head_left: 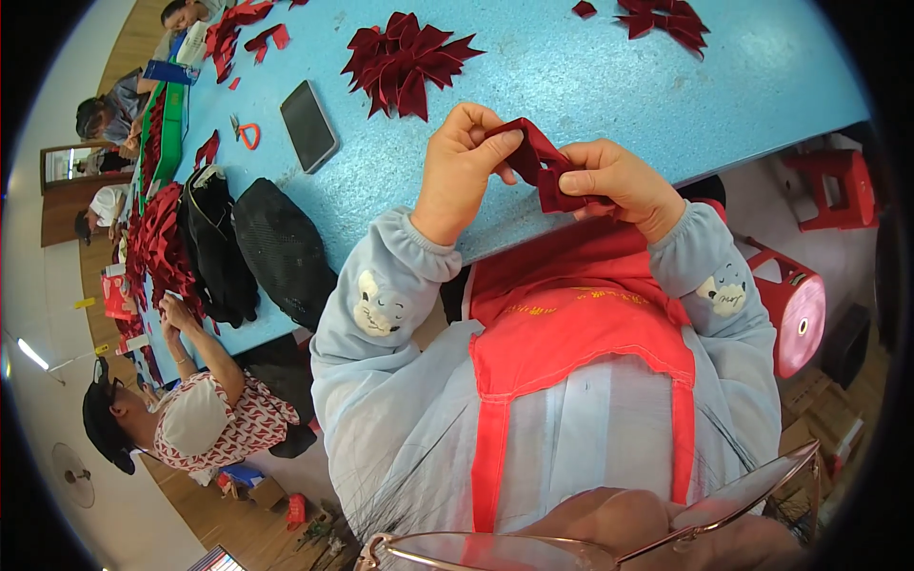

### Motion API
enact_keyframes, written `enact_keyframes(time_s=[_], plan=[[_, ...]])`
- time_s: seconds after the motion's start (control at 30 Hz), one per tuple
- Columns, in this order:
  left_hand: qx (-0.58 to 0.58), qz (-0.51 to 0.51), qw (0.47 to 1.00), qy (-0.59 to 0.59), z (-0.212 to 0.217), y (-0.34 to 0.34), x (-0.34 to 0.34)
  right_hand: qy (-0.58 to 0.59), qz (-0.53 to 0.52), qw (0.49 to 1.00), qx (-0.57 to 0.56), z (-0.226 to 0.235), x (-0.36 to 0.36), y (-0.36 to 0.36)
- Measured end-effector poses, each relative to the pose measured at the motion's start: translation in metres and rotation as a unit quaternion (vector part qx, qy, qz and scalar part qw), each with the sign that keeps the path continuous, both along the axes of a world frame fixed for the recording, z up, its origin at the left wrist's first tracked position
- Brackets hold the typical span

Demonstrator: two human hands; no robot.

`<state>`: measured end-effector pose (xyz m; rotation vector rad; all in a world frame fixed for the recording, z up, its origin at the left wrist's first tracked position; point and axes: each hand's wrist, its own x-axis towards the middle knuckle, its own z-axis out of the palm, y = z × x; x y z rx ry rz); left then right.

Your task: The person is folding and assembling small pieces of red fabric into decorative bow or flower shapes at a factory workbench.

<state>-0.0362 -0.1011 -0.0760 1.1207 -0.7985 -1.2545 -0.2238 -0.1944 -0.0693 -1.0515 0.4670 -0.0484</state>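
Between my two hands, a dark red velvet ribbon is held folded over near the front edge of the blue table. My left hand pinches its upper left end between thumb and fingers. At the other side, my right hand grips the lower part, the thumb pressed flat on a fold. A gap shows in the middle of the folded ribbon. Farther back on the table lies a pile of pointed dark red ribbon bows, touched by neither hand.
Left of the pile are a black phone and orange-handled snippers. Two black bags lie at the left edge. More red ribbon pieces sit far right. A co-worker handles ribbons at left; red stools stand at right.
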Motion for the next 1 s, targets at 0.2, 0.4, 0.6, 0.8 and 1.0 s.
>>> enact_keyframes(time_s=[0.2,0.4,0.6,0.8,1.0], plan=[[-0.067,0.069,0.993,-0.069,-0.009,0.006,-0.010,-0.003,-0.037,0.996,0.077,-0.014,0.004,-0.002],[-0.257,0.065,0.858,-0.439,-0.006,0.011,-0.001,0.029,-0.040,0.994,0.102,-0.021,0.005,-0.003],[-0.386,-0.021,0.732,-0.560,0.005,0.010,0.009,0.027,-0.016,0.992,0.121,-0.021,0.003,-0.007],[-0.417,-0.079,0.648,-0.632,0.021,0.010,0.009,0.028,-0.025,0.995,0.088,-0.016,0.007,-0.004],[-0.420,-0.116,0.607,-0.664,0.025,0.010,0.009,0.037,-0.008,0.997,0.062,-0.023,0.004,-0.008]])
